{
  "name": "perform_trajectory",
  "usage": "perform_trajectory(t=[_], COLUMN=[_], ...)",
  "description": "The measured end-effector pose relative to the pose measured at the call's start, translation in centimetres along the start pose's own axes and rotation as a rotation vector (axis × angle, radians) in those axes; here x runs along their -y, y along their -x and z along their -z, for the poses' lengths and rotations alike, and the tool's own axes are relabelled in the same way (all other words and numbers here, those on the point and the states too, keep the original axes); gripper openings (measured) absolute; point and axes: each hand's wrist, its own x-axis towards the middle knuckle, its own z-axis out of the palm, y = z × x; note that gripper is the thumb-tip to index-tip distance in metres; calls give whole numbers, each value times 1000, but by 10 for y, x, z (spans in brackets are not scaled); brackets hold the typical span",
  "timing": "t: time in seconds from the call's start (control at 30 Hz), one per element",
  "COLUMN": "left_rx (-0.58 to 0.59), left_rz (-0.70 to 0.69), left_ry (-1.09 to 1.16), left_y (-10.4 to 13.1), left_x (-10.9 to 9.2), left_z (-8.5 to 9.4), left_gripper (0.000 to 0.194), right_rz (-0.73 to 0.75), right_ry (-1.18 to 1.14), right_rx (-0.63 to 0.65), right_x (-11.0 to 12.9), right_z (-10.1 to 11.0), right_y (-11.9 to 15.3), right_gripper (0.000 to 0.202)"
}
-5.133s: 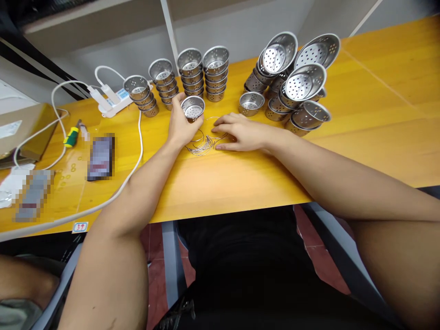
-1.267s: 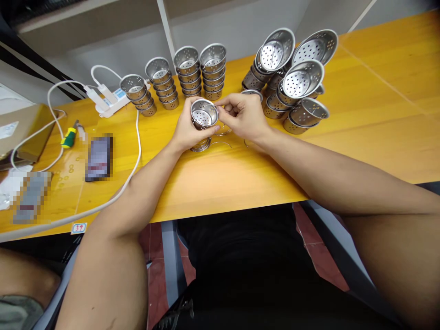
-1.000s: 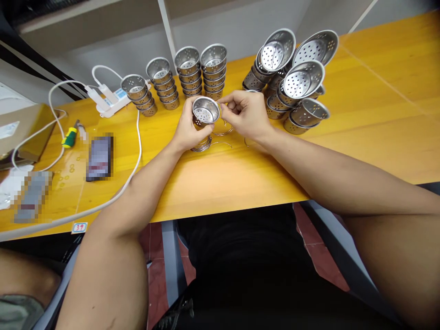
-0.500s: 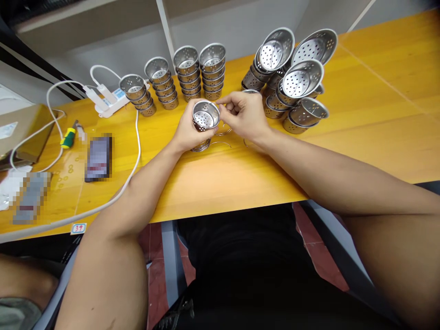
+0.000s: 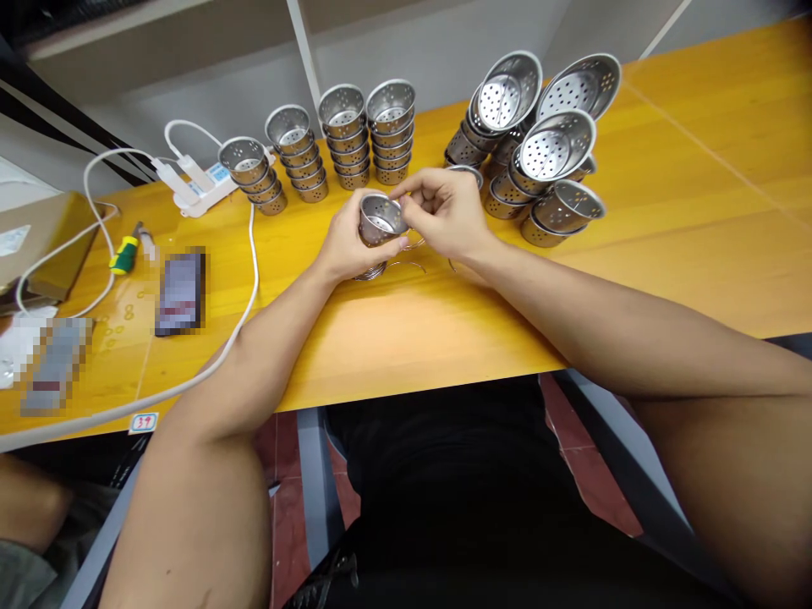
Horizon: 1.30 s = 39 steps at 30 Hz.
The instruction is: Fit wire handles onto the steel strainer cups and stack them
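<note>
My left hand (image 5: 346, 238) is wrapped round a small perforated metal cup (image 5: 381, 222), whose open mouth tilts toward the right and me. At the cup's right rim, the thumb and forefinger of my right hand (image 5: 444, 210) are pinched together and touch the edge. Whether a thin wire is also between them cannot be made out. Beneath my left hand lies a bundle of metal wire rings (image 5: 373, 272), partly hidden. A loose curved wire (image 5: 409, 265) rests just right of it, and more wire shows under my right hand.
Stacks of perforated cups (image 5: 343, 127) stand along the back. Larger perforated cups (image 5: 558, 148) are piled at the right. Leftward are a power strip (image 5: 206, 190), a white cable (image 5: 255, 254), a screwdriver (image 5: 125, 254) and a phone (image 5: 181, 292). A person's leg (image 5: 31, 503) shows lower left.
The cup in my left hand has tipped further to the right. My right fingers have shifted slightly left, onto its rim. The stacks stand as before.
</note>
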Motion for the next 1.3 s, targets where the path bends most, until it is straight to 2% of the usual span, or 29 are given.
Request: perform_trajectory(t=[0.13, 0.23, 0.3, 0.47, 0.63, 0.87, 0.97, 1.17, 1.3], left_rx=[24, 51, 68, 81, 69, 76, 63, 2, -18], left_rz=[-15, -41, -49, -7, -14, -3, -21, -37, -47], left_ry=[42, 67, 82, 86, 18, -41, -40, -63, -74], left_y=[2, 3, 3, 2, 2, 2, 2, 0, -2], left_x=[2, 2, 0, -4, -2, -13, -11, 8, 15], left_z=[2, 3, 2, -2, -4, -1, -2, 0, 0], left_gripper=[88, 85, 85, 95, 92, 90, 91, 97, 95], right_rz=[-46, -68, -95, -121, -132, -105, -98, 30, 141], right_ry=[-185, -257, -273, -290, -281, -326, -315, -62, 97], right_rx=[182, 327, 357, 244, 245, 185, 188, 84, 133], right_x=[11, 13, 10, 1, 2, 10, 9, 4, 3], right_z=[13, 22, 24, 19, 11, 4, 5, 17, 24], right_y=[-3, -4, -4, -4, -3, -1, 0, 4, 6], right_gripper=[74, 79, 81, 81, 80, 82, 81, 69, 55])
